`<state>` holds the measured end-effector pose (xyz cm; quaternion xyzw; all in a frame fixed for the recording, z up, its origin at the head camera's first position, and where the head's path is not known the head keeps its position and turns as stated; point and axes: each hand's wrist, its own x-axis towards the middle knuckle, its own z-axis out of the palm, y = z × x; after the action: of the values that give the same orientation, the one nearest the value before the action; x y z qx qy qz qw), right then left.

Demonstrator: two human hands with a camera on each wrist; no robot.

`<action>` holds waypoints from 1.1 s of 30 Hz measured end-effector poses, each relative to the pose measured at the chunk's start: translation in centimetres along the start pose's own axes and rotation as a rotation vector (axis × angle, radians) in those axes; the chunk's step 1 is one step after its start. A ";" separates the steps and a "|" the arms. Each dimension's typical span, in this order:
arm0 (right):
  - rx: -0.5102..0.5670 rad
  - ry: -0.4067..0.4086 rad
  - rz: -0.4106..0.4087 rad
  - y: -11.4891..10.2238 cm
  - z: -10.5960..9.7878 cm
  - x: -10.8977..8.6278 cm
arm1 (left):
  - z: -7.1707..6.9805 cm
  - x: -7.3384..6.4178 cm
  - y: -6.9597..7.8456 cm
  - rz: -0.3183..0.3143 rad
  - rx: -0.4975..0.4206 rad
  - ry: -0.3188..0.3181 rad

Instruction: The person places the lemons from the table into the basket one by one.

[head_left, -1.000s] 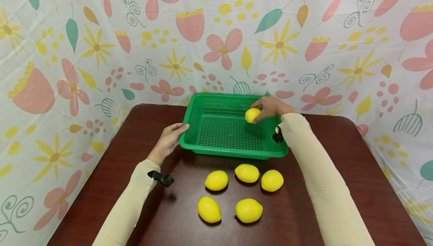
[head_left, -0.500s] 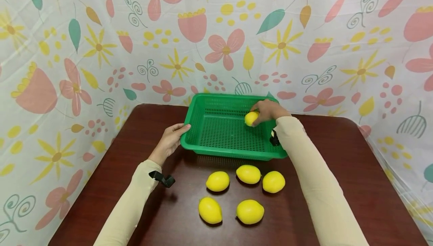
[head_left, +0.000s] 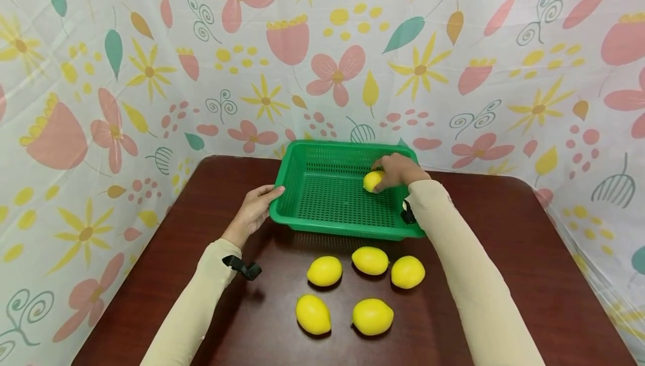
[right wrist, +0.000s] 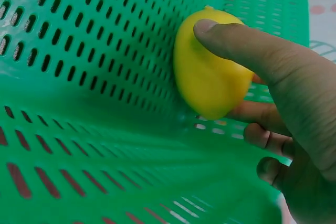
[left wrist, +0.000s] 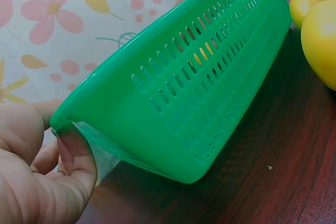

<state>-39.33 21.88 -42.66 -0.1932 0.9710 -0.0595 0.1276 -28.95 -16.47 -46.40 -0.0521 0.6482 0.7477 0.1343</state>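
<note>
A green perforated plastic basket (head_left: 342,227) stands at the back of the table. My left hand (head_left: 254,209) grips its left rim, thumb on top and fingers beneath, as the left wrist view shows too. Inside the basket, toward the right, my right hand (head_left: 401,170) holds a yellow lemon (head_left: 372,181) between thumb and fingers. The right wrist view has the lemon (right wrist: 207,77) close over the basket's perforated bottom; whether it touches is hard to tell. Its far side is hidden by the fingers.
Several more lemons lie on the dark wooden table (head_left: 272,327) in front of the basket, among them a back-middle lemon (head_left: 370,261) and a front-right one (head_left: 373,317). A flower-printed curtain (head_left: 322,47) hangs right behind the table.
My right hand has lowered the lemon a little, down and slightly left into the basket. The left hand keeps its grip on the rim, and the other lemons stay put.
</note>
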 end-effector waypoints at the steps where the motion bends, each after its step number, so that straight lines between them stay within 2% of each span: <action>1: -0.004 0.006 -0.005 0.0 -0.2 -0.1 | 0.0 0.0 0.0 -0.001 0.001 -0.001; 8: -0.035 0.042 -0.087 -0.5 -2.6 -2.2 | 0.3 0.0 0.2 -0.003 0.004 0.000; 13: 0.013 0.160 -0.164 -0.1 -3.4 -5.3 | 0.3 -0.1 -0.1 -0.011 -0.005 0.002; 17: 0.049 0.313 -0.189 0.3 -2.3 -8.7 | 0.5 -0.2 -0.5 -0.031 -0.019 -0.004; 22: 0.113 0.522 -0.162 0.1 -0.2 -13.6 | 0.4 -0.2 -0.5 -0.031 -0.015 0.005; 24: 0.148 0.582 -0.148 -0.1 0.7 -15.4 | 0.3 -0.2 -0.4 -0.030 -0.014 0.004; 28: 0.203 0.648 -0.142 -0.4 2.4 -18.5 | 0.1 -0.1 -0.4 -0.030 -0.014 -0.009; 33: 0.251 0.650 -0.121 -0.8 4.2 -21.2 | 0.0 -0.1 -0.2 -0.008 -0.002 -0.017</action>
<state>-18.99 29.18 -41.76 -0.2042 0.9328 -0.2440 -0.1693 -28.82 -16.45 -46.57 -0.0488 0.6460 0.7483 0.1427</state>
